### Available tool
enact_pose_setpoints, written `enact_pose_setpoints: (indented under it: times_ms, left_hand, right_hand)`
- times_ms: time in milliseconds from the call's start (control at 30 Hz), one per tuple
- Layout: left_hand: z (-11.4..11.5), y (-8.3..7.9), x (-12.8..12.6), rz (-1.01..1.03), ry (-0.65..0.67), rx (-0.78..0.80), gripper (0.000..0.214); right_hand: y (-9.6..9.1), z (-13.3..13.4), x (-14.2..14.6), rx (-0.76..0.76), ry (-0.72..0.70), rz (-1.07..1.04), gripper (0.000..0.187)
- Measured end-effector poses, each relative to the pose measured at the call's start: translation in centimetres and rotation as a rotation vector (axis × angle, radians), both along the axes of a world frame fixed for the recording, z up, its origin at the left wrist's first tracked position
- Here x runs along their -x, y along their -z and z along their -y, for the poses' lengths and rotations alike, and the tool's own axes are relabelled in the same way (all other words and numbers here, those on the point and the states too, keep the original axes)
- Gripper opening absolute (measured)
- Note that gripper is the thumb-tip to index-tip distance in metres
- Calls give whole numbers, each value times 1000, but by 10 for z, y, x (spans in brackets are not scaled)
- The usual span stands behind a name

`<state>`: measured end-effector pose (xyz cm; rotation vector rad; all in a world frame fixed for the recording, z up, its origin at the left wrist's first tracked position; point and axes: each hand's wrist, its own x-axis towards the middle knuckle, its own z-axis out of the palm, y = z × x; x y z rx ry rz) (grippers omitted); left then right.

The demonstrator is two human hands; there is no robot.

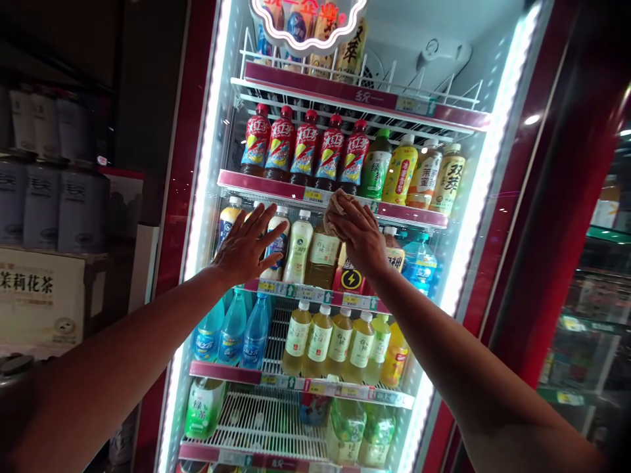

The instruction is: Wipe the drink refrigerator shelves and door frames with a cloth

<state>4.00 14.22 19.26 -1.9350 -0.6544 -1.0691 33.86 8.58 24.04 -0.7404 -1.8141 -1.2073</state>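
My right hand is wrapped over a crumpled beige cloth, held up at the glass front of a lit drinks fridge. Behind that hand lie a shelf's price strip and part of the row of bottles below it. With fingers spread, my left hand is raised at the same glass, holding nothing. Whether its palm presses on the pane I cannot tell. It covers part of the bottles on the middle shelf, near a white-capped bottle with a pale green label.
Red-capped tea bottles stand on the shelf above my hands. Blue bottles and pale yellow ones fill the shelf below. A neon sign hangs at the top. Cartons are stacked on the left; another glass-fronted shelf unit stands right.
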Motion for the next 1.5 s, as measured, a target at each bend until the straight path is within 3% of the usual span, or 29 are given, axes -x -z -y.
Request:
enact_pose_setpoints:
  times_ms: [200,400,567,733,933,1067,1233,1500]
  left_hand:
    - [0,0,8,-3,-30,-26,68]
    - [-2,2,21,-22,-42,-33,65]
    - [-7,5,34,-18,-40,-45,61]
    - [-11,7,46,-3,-39,-31,58]
    - [-11,8,53,-17,-50,-42,58]
    - [-11,8,56,-42,-60,-69,58]
    - [-12,9,61,-29,-64,-41,58]
    - [-18,13,71,5,-39,-61,68]
  right_hand:
    - [2,-4,18,65,4,154,45]
    - [5,-10,35,8,-4,19,42]
    - [7,-13,47,74,-15,140,45]
    - [2,-19,55,26,-37,51,43]
    - [-1,-22,66,83,-36,132,40]
    - [-1,-23,72,53,-33,22,42]
    - [2,-23,82,101,-35,134,41]
    - [3,-28,103,115,-26,72,40]
